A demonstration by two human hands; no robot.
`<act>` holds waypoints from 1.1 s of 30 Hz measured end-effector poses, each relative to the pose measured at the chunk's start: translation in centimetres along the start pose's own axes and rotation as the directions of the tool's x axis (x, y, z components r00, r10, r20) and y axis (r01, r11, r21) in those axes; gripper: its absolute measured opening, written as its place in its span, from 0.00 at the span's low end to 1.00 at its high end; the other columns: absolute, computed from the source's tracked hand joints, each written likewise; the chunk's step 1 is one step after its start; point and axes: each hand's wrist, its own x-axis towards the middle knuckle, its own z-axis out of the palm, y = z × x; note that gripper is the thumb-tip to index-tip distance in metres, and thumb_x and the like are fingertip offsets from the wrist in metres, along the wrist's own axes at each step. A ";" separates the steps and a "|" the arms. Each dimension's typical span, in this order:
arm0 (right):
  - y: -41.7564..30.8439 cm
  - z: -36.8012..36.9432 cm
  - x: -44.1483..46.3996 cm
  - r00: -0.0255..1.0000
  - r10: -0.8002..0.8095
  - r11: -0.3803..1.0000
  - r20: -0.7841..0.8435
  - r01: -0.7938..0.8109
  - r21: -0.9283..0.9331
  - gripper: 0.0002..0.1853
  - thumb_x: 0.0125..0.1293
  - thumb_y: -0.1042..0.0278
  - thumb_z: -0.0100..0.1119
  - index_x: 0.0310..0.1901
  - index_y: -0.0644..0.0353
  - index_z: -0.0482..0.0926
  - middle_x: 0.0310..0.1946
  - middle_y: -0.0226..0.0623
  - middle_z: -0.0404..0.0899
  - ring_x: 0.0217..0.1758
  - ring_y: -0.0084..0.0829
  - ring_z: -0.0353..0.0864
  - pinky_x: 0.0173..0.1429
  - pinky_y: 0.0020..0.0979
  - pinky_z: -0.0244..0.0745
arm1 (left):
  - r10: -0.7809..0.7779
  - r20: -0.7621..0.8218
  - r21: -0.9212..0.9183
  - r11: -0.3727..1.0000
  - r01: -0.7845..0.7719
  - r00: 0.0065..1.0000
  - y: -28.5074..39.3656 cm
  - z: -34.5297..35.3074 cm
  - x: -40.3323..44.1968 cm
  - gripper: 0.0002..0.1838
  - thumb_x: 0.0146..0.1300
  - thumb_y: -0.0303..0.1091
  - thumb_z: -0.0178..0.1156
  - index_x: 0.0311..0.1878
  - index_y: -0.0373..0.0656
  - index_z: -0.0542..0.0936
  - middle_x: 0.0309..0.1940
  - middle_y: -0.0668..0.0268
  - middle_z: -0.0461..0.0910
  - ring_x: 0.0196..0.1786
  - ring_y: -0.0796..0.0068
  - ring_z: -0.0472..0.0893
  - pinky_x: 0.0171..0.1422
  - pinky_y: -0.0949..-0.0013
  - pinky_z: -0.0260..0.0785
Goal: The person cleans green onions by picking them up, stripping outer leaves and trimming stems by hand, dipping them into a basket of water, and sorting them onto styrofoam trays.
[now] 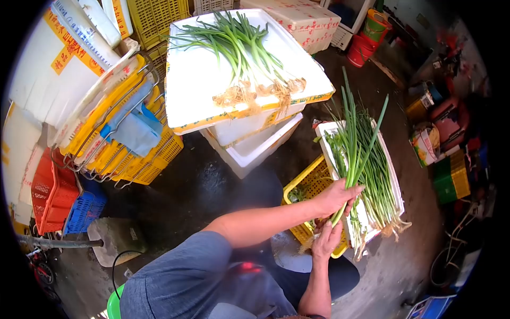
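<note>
My left hand (337, 199) is closed around the stalks of a small bunch of green onions (350, 154), whose leaves point up and away from me. Just below it, my right hand (325, 240) has its fingers closed at the lower, root end of the same bunch; the roots are partly hidden by the fingers. Beside the hands, a larger heap of green onions (374, 186) lies on a white foam box (397, 183), roots toward me. Under my hands stands a yellow plastic basket (289, 192) with some greens inside.
More green onions (247, 53) with brown roots lie on a white foam lid (191, 101) atop stacked boxes. Yellow crates (164, 157) with a blue cloth (139, 130) stand left. Red buckets (361, 50) are at the back. A green stool (113, 304) is beneath me.
</note>
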 end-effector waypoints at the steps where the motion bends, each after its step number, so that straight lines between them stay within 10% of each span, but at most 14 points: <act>1: -0.7 0.3 0.4 1.000 0.012 0.999 -0.003 -0.012 0.047 0.10 0.79 0.68 0.43 0.53 0.62 0.71 0.31 0.30 0.73 0.27 0.16 0.69 0.32 0.21 0.67 | -0.016 0.032 0.037 0.999 0.015 0.999 0.8 0.1 -0.3 0.17 0.74 0.48 0.59 0.40 0.45 0.69 0.24 0.71 0.75 0.25 0.81 0.76 0.29 0.73 0.73; 9: -11.7 1.4 10.4 0.986 -0.159 0.983 -0.051 0.163 0.086 0.10 0.80 0.66 0.43 0.51 0.63 0.70 0.25 0.24 0.68 0.22 0.13 0.63 0.35 0.19 0.74 | 0.325 -0.010 -0.165 0.932 -0.323 0.946 3.5 -4.1 0.5 0.31 0.74 0.50 0.58 0.69 0.38 0.66 0.44 0.65 0.80 0.46 0.74 0.79 0.58 0.68 0.73; 16: -24.3 7.9 22.0 0.884 -0.467 0.884 -0.002 0.467 0.039 0.12 0.81 0.65 0.45 0.52 0.65 0.73 0.26 0.25 0.67 0.24 0.14 0.64 0.45 0.26 0.81 | 0.062 -0.117 0.570 0.821 0.016 0.991 -2.0 -9.1 0.6 0.16 0.71 0.44 0.61 0.51 0.41 0.79 0.40 0.64 0.84 0.43 0.76 0.81 0.48 0.71 0.73; 23: -28.1 19.7 30.4 0.772 -0.615 0.765 0.160 0.633 -0.116 0.10 0.78 0.66 0.47 0.45 0.64 0.74 0.27 0.27 0.71 0.27 0.17 0.71 0.38 0.28 0.79 | 0.017 -0.081 0.649 0.759 0.040 0.997 -2.6 -9.4 0.0 0.18 0.68 0.47 0.63 0.47 0.41 0.81 0.37 0.60 0.85 0.41 0.67 0.84 0.49 0.64 0.74; 26: -23.4 24.0 31.5 0.767 -0.452 0.762 0.456 0.598 -0.250 0.10 0.76 0.65 0.50 0.41 0.65 0.74 0.25 0.36 0.74 0.27 0.26 0.74 0.37 0.34 0.77 | 0.042 -0.104 0.660 0.750 0.037 0.994 -2.3 -9.8 0.1 0.19 0.68 0.48 0.63 0.48 0.41 0.81 0.39 0.59 0.86 0.43 0.66 0.84 0.50 0.63 0.75; 29: -18.2 26.2 31.4 0.680 -0.252 0.371 0.689 0.725 -0.580 0.18 0.73 0.58 0.52 0.41 0.69 0.74 0.30 0.56 0.80 0.33 0.51 0.80 0.43 0.48 0.74 | 0.026 -0.109 0.685 0.726 0.056 0.994 -0.7 -9.4 -0.6 0.20 0.68 0.48 0.63 0.50 0.40 0.81 0.40 0.58 0.86 0.43 0.65 0.85 0.50 0.62 0.75; 33: -19.8 26.2 29.9 0.692 -0.233 0.380 0.683 0.711 -0.591 0.22 0.72 0.53 0.51 0.41 0.70 0.76 0.36 0.64 0.80 0.43 0.63 0.79 0.51 0.54 0.72 | 0.054 -0.091 0.691 0.722 0.024 0.994 -1.8 -9.3 -0.4 0.20 0.68 0.48 0.63 0.50 0.39 0.81 0.39 0.58 0.86 0.43 0.66 0.85 0.50 0.63 0.75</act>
